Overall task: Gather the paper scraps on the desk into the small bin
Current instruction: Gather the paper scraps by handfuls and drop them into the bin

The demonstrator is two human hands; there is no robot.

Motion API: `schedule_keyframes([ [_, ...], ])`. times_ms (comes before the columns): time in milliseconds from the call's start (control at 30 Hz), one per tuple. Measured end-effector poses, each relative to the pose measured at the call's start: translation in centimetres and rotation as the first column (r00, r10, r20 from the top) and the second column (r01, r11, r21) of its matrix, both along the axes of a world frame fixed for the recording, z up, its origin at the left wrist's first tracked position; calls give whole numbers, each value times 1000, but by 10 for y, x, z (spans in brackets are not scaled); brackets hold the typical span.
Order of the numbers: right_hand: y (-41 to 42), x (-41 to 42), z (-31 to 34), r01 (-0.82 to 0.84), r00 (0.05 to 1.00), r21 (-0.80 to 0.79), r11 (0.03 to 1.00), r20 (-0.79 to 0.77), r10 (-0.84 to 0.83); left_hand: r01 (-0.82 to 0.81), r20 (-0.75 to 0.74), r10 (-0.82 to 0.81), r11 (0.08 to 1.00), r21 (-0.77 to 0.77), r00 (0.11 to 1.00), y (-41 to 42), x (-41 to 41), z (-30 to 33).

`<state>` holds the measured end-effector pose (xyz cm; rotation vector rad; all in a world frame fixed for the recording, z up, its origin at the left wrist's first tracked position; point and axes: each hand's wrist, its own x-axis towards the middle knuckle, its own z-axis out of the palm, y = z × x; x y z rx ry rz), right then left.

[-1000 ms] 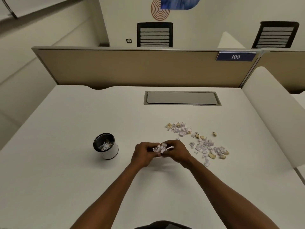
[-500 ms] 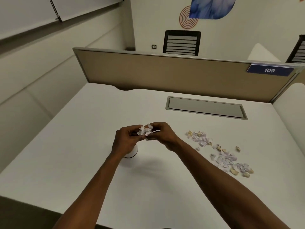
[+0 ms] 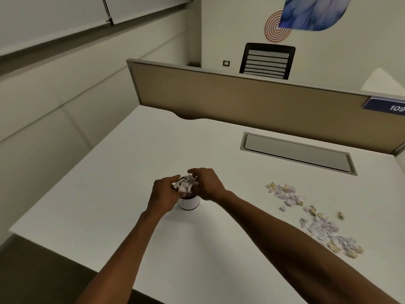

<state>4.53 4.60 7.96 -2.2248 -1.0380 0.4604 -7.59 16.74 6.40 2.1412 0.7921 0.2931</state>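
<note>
A small white bin (image 3: 189, 203) with a dark rim stands on the white desk (image 3: 166, 150), mostly hidden behind my hands. My left hand (image 3: 164, 195) and my right hand (image 3: 206, 185) are cupped together directly over the bin's mouth, holding a clump of white and lilac paper scraps (image 3: 185, 185) between the fingers. A long scatter of loose scraps (image 3: 315, 220), lilac, white and yellowish, lies on the desk to the right of my right forearm.
A tan partition (image 3: 241, 99) closes the desk's far side, with a grey cable flap (image 3: 295, 153) set into the desktop in front of it. The desk's left edge drops to dark floor (image 3: 43, 270). A black chair (image 3: 266, 61) stands beyond the partition.
Both hands carried the clump of scraps leftwards from beside the scatter to above the bin. My view turned left, so the bin sits under my hands and the scatter lies further right.
</note>
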Motion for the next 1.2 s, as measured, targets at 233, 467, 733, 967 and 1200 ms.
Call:
schedule_keyframes([
  [233,-9,1,0,-71,985,-5,997,156,71,22,60,-27,996,89,998,-1,-2,-5],
  [467,-45,-8,-14,126,985,163,978,93,-143,76,82,-96,973,220,992,-10,-5,-13],
  [733,-165,-54,-67,371,927,136,919,-118,-357,144,280,-217,955,258,935,-72,2,-29],
  [967,-274,-87,-95,625,780,43,779,-87,-620,496,96,-520,846,195,849,-171,17,-82],
  [1200,-343,-57,-99,852,521,-117,510,100,-848,655,-99,-667,675,341,739,-220,35,-119],
])
